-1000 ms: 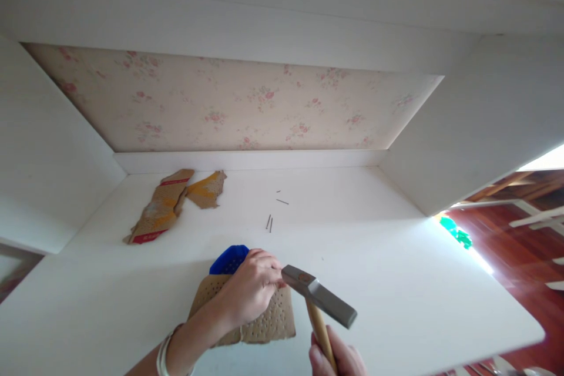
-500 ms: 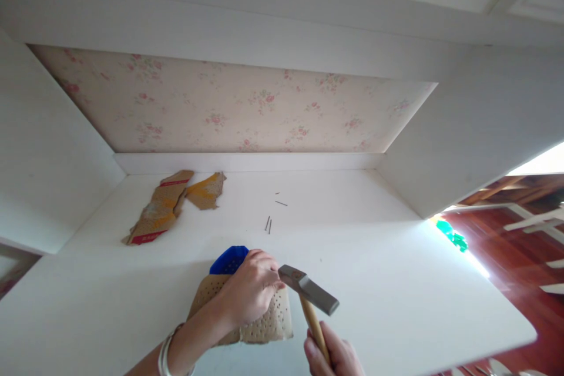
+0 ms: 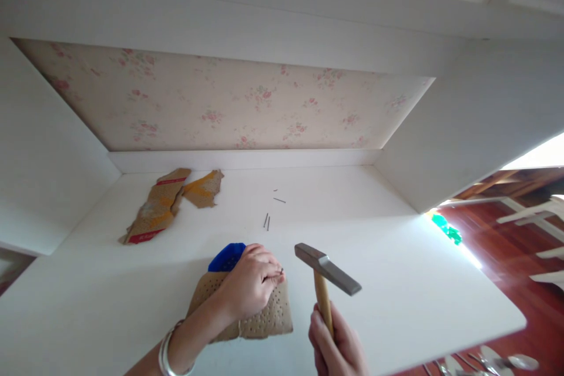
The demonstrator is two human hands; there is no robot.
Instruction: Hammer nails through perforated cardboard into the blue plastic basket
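My right hand (image 3: 337, 341) is closed around the wooden handle of a hammer (image 3: 328, 267), whose grey steel head is raised just right of my left hand. In a pinch, my left hand (image 3: 253, 279) holds a nail (image 3: 282, 271); only its head shows between the fingertips. Below that hand lies a piece of brown cardboard (image 3: 268, 317) punched with many small holes. A blue plastic piece with holes (image 3: 227, 257) sticks out behind the cardboard, partly covered by my left hand. The nail's point is hidden by the fingers.
Several loose nails (image 3: 267, 221) lie on the white desk (image 3: 374, 235) beyond my hands. Torn cardboard scraps (image 3: 154, 205) rest at the back left. White side panels and a flowered back wall (image 3: 259, 106) enclose the desk. A green object (image 3: 446, 229) shows past the right edge.
The hammer has moved right and slightly up, away from my left hand. My left hand keeps its pinch over the cardboard, and the nail's head is now visible. The view has shifted slightly.
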